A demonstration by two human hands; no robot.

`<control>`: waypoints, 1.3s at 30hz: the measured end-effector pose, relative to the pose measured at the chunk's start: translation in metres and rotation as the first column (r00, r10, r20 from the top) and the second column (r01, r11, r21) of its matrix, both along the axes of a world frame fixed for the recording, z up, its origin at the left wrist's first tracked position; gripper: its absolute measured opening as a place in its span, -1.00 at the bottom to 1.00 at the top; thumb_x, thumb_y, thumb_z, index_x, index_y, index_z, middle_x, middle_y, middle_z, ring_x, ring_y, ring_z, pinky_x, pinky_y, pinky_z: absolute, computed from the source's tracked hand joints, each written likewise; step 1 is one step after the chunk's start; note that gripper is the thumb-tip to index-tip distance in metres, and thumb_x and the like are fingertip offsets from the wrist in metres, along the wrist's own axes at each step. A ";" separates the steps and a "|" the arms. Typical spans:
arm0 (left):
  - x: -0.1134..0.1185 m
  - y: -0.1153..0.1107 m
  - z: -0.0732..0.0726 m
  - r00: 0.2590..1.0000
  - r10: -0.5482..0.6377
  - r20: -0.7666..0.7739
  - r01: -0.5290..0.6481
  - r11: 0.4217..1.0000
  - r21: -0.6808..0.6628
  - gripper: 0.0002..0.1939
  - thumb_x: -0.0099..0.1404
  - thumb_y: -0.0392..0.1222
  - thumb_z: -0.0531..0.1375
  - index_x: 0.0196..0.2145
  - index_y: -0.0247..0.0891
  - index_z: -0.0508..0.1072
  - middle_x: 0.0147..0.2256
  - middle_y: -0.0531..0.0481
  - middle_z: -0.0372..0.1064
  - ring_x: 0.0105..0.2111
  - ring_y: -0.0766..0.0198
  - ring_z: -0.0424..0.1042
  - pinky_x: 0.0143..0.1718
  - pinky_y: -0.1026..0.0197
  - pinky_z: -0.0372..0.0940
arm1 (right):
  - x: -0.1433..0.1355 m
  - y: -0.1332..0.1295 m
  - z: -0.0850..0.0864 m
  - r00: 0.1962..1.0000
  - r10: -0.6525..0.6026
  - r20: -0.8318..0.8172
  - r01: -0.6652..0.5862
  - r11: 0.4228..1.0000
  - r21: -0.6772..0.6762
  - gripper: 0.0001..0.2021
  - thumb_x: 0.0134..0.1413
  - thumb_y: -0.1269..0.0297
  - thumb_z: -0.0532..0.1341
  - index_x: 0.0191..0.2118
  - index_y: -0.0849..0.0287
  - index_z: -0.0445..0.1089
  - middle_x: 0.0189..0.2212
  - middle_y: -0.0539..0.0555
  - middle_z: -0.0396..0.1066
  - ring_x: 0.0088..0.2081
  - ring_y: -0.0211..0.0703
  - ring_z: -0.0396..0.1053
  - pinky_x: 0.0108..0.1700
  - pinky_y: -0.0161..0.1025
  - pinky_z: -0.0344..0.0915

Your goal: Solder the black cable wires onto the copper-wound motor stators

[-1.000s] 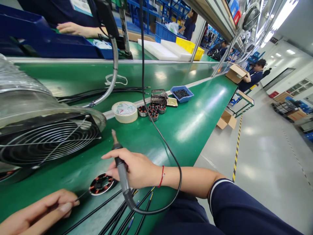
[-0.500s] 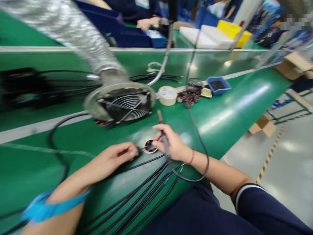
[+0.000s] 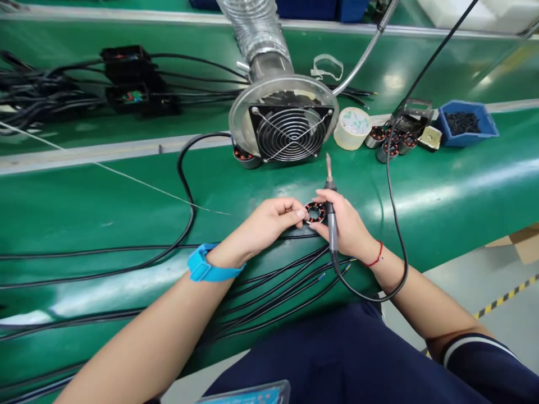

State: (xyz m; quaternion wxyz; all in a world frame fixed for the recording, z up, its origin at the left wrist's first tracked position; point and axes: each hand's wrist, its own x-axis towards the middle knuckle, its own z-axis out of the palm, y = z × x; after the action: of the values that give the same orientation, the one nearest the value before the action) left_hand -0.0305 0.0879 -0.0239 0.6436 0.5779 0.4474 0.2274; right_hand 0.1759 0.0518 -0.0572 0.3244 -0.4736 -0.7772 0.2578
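A small ring-shaped motor part with copper-red windings (image 3: 315, 212) is held between my two hands over the green bench. My left hand (image 3: 281, 220) pinches its left edge, thumb and fingertips together. With thumb and index finger, my right hand (image 3: 343, 221) grips the ring's right side. A soldering iron (image 3: 332, 224) also lies in my right hand, its tip pointing up and away from me. Black cables (image 3: 286, 292) with stripped, coloured ends lie just below my hands.
A fan with a round hood (image 3: 293, 132) and foil duct stands beyond my hands. To its right are a tape roll (image 3: 352, 129), several wound motor parts (image 3: 388, 150) and a blue bin (image 3: 467, 123) of small black pieces. Black housings (image 3: 130, 84) with cables lie back left.
The view has turned left and down. My left hand has come up to the ring and now touches it. The soldering iron stays in my right hand.
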 end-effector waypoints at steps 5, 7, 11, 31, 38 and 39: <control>0.002 -0.013 0.000 0.953 -0.047 -0.301 0.136 0.949 0.283 -0.78 0.28 -0.03 0.18 -0.26 -0.24 0.43 -0.37 0.03 0.35 -0.40 0.27 0.30 -0.37 0.24 0.21 | 0.016 0.004 0.002 0.993 -0.010 -0.119 -0.001 0.996 -0.092 -0.27 0.18 0.08 0.33 0.34 0.06 -0.02 0.21 0.27 0.35 0.23 0.11 0.38 0.27 0.18 0.31; 0.005 -0.021 -0.001 0.856 -0.133 -0.500 0.352 0.857 0.375 -0.86 0.29 -0.13 0.18 -0.24 -0.23 0.44 -0.27 -0.04 0.39 -0.32 0.21 0.35 -0.30 0.19 0.25 | 0.020 0.005 0.004 0.982 -0.032 -0.187 0.020 0.998 -0.067 -0.27 0.17 0.00 0.33 0.32 0.05 0.00 0.23 0.25 0.33 0.27 0.09 0.34 0.31 0.14 0.29; 0.008 -0.028 0.004 0.783 -0.183 -0.595 0.489 0.772 0.406 -0.93 0.32 -0.25 0.12 -0.31 -0.23 0.40 -0.26 -0.06 0.41 -0.31 0.19 0.37 -0.28 0.17 0.24 | 0.023 0.005 0.010 0.937 -0.178 -0.301 0.197 0.980 0.031 -0.51 0.26 0.10 0.27 0.22 0.01 0.16 0.04 0.12 0.48 0.11 -0.01 0.48 0.21 0.06 0.40; -0.004 -0.013 0.031 0.989 0.007 -0.147 0.016 0.988 0.157 -0.81 0.15 -0.07 0.26 -0.41 -0.25 0.46 -0.48 0.07 0.36 -0.48 0.35 0.25 -0.46 0.31 0.20 | -0.015 -0.020 0.031 0.744 -0.129 -0.655 0.007 0.982 -0.186 -0.62 0.33 0.16 0.17 0.16 -0.03 0.07 -0.19 -0.06 0.48 -0.21 -0.27 0.58 -0.08 -0.20 0.60; -0.007 -0.013 0.025 0.982 -0.073 -0.172 0.100 0.984 0.150 -0.79 0.19 -0.05 0.26 -0.38 -0.27 0.48 -0.48 0.04 0.36 -0.48 0.33 0.25 -0.46 0.29 0.18 | -0.012 -0.018 0.035 0.778 -0.146 -0.612 0.036 0.982 -0.188 -0.66 0.30 0.14 0.22 0.10 0.00 0.14 -0.27 -0.06 0.48 -0.22 -0.24 0.57 -0.11 -0.18 0.58; -0.007 -0.013 0.025 0.984 -0.070 -0.161 0.095 0.983 0.159 -0.79 0.21 -0.05 0.26 -0.37 -0.27 0.48 -0.46 0.04 0.38 -0.47 0.33 0.27 -0.45 0.29 0.19 | -0.012 -0.018 0.036 0.773 -0.142 -0.619 0.028 0.981 -0.190 -0.67 0.29 0.17 0.22 0.08 0.01 0.15 -0.29 -0.07 0.47 -0.23 -0.25 0.56 -0.11 -0.19 0.57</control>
State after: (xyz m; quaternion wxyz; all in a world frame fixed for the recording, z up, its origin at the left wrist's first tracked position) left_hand -0.0374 0.0746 0.0007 0.5653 0.6635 0.4512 0.1913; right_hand 0.1641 0.0338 -0.0217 0.5353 -0.4207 -0.5769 0.4513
